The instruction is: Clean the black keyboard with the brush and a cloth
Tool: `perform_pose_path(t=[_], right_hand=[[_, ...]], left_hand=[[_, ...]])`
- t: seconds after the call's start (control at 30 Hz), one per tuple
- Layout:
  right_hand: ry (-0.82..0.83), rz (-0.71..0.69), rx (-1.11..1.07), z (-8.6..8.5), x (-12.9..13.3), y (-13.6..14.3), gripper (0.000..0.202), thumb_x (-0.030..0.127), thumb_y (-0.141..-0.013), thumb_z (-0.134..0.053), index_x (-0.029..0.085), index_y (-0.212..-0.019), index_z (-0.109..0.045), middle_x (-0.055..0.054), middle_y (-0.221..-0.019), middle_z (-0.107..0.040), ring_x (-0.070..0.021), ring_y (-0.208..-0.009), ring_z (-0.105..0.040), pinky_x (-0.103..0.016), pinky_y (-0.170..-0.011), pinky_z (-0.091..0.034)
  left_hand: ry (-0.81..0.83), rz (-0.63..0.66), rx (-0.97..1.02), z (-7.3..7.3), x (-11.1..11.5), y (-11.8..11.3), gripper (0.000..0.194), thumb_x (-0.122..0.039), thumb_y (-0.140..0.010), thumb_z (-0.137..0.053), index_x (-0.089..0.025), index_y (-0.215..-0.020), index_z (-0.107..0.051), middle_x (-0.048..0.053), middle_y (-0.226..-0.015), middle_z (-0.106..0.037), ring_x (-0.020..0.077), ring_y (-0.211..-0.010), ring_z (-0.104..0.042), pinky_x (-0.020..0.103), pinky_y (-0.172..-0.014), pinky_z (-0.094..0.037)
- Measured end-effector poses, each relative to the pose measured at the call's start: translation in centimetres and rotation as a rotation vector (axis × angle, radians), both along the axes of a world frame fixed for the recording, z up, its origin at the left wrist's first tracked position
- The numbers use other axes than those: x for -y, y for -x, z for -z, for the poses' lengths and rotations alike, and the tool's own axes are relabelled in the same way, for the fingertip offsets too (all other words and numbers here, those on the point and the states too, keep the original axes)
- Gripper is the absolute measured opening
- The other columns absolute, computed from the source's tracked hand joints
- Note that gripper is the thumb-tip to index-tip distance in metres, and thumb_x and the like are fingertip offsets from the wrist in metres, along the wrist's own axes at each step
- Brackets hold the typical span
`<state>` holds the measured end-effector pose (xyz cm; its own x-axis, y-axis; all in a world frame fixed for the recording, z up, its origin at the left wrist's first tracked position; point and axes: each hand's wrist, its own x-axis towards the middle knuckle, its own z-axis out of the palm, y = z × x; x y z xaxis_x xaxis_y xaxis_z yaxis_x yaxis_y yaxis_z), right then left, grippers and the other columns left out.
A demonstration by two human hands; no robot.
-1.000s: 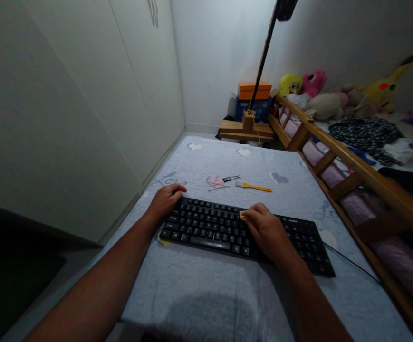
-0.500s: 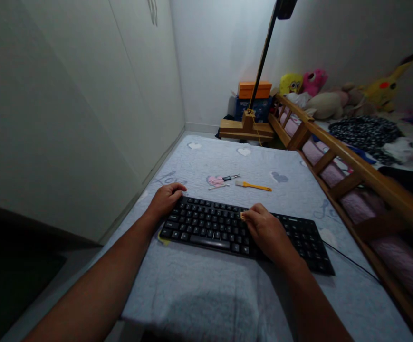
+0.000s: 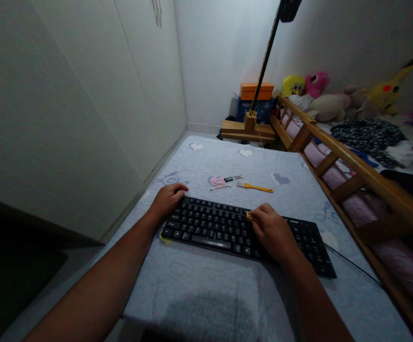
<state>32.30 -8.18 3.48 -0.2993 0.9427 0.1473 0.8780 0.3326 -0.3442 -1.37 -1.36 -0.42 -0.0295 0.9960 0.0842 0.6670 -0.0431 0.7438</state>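
A black keyboard (image 3: pixel 209 223) lies at a slant on the cloth-covered table. My left hand (image 3: pixel 168 199) grips its far left corner, fingers closed at the edge. Over the keys right of the middle, my right hand (image 3: pixel 272 231) pinches a small yellowish-tan piece (image 3: pixel 249 216), maybe sponge or cloth, against the upper keys. Most of that piece is hidden by the fingers. Beyond the keyboard lie a brush (image 3: pixel 258 187) with a yellow handle, a dark-handled tool with a metal tip (image 3: pixel 229 179) and a thin white cotton swab (image 3: pixel 220 187).
The keyboard's cable (image 3: pixel 352 262) runs off to the right. A wooden bed rail (image 3: pixel 349 147) borders the table on the right, with plush toys behind it. A white wardrobe (image 3: pixel 95 104) stands at the left. At the far end is a wooden stand (image 3: pixel 248 127) with boxes behind.
My right hand has shifted slightly right along the upper keys with the tan piece. The left hand stays at the keyboard's corner. The whole view has moved slightly.
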Motion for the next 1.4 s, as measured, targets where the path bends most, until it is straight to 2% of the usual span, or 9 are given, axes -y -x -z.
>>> perform_pose_path(t=[0.2, 0.37, 0.7, 1.07, 1.4], right_hand=[[-0.059, -0.087, -0.052, 0.3, 0.4, 2.7, 0.020, 0.020, -0.099, -0.053, 0.018, -0.104, -0.072, -0.006, -0.100, -0.064, -0.0167, -0.085, -0.066, -0.026, -0.079, -0.051], [-0.034, -0.102, -0.015, 0.2, 0.5, 3.9, 0.020, 0.019, -0.098, -0.054, 0.020, -0.107, -0.072, -0.005, -0.101, -0.064, -0.0155, -0.085, -0.066, -0.024, -0.077, -0.050], [0.043, -0.047, 0.033, -0.1, 0.4, 2.7, 0.021, 0.019, -0.099, -0.053, 0.019, -0.105, -0.073, -0.005, -0.102, -0.064, -0.0152, -0.088, -0.066, -0.024, -0.082, -0.049], [0.049, -0.037, 0.034, -0.3, 0.3, 1.3, 0.022, 0.019, -0.098, -0.050, 0.020, -0.100, -0.072, -0.006, -0.100, -0.063, -0.0166, -0.086, -0.065, -0.026, -0.080, -0.049], [0.035, -0.003, 0.023, -0.2, 0.4, 1.6, 0.021, 0.018, -0.097, -0.052, 0.019, -0.102, -0.072, -0.006, -0.101, -0.063, -0.0169, -0.087, -0.065, -0.026, -0.082, -0.049]], left_hand=[[0.007, -0.005, 0.000, -0.2, 0.1, -0.2, 0.038, -0.036, -0.076, -0.047, -0.017, -0.095, -0.075, 0.006, -0.085, -0.074, 0.0251, -0.083, -0.066, 0.036, -0.081, -0.049], [0.010, -0.002, 0.002, -0.1, 0.1, -0.1, 0.038, -0.036, -0.076, -0.047, -0.017, -0.094, -0.075, 0.005, -0.084, -0.073, 0.0249, -0.082, -0.066, 0.037, -0.083, -0.049], [0.021, -0.015, 0.003, -0.4, 0.3, -0.3, 0.038, -0.035, -0.076, -0.047, -0.017, -0.094, -0.075, 0.005, -0.085, -0.073, 0.0239, -0.080, -0.065, 0.037, -0.082, -0.050], [0.009, -0.010, 0.009, -0.5, 0.3, -0.3, 0.037, -0.036, -0.076, -0.047, -0.018, -0.093, -0.075, 0.005, -0.084, -0.074, 0.0245, -0.082, -0.066, 0.036, -0.083, -0.050], [0.015, -0.013, -0.007, 0.0, 0.2, -0.1, 0.038, -0.036, -0.078, -0.048, -0.017, -0.095, -0.075, 0.005, -0.086, -0.074, 0.0244, -0.083, -0.066, 0.036, -0.083, -0.049]])
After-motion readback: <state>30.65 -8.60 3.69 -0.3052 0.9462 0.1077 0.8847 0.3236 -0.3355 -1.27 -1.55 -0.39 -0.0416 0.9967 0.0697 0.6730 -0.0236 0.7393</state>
